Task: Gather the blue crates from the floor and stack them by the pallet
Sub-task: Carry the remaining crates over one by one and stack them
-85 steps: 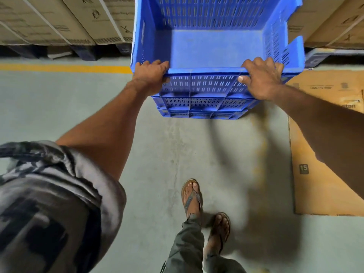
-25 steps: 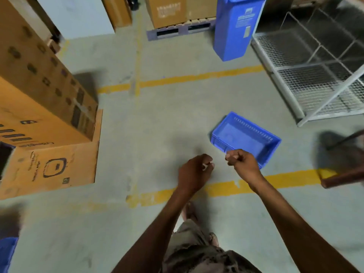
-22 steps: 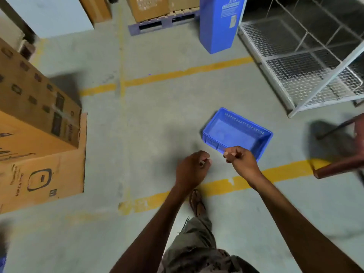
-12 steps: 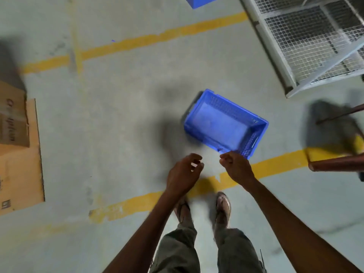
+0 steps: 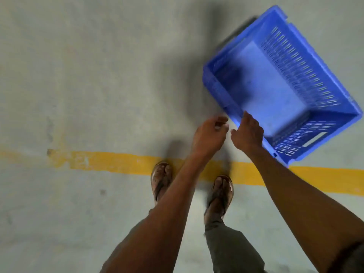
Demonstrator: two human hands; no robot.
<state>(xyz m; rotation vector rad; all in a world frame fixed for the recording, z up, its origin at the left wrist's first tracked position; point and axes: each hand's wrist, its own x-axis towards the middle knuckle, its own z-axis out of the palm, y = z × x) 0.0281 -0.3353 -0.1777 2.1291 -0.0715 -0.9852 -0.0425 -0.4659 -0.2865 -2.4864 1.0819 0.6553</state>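
Above the yellow floor line, two empty hands are held at the near rim of a blue crate.

The left hand (image 5: pixel 209 135) is loosely curled and holds nothing; the right hand (image 5: pixel 248 133) is spread over the rim, contact unclear. The blue crate (image 5: pixel 275 85) lies empty on the floor (image 5: pixel 98 75), askew. It is judged light, stiff and slotted; the cut-out handle (image 5: pixel 315 139) and opposite rim are suggested as holds.

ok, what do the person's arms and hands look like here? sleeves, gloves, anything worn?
Both hands are bare: left hand and right hand show no gloves, and no rings, watch or wristbands are visible. Both forearms are uncovered up to the frame edge, so no sleeve shows. Lower down, grey-green trousers and open sandals.
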